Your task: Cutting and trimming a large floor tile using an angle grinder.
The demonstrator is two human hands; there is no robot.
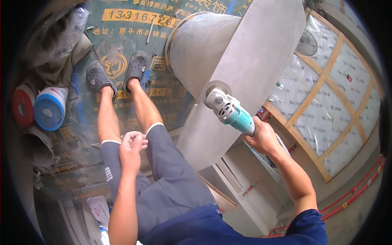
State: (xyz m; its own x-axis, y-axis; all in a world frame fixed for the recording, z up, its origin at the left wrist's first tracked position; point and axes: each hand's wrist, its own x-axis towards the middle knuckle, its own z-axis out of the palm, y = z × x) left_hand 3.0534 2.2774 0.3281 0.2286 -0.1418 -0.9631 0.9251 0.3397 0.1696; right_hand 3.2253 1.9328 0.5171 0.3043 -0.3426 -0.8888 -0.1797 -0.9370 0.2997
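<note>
Green sheeting (118, 45) covers the floor in the head view, where the right hand (263, 136) is clamped around the rear of a teal angle grinder (236, 117); the tool extends forward and left from it, its disc (220, 85) at the grey slab (255, 57). The left hand (132, 145), fingers loosely bent, is near the knees.

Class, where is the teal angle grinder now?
In the head view, the teal angle grinder is just right of centre, gripped in the person's right hand, its disc in front of the large grey panel.
</note>
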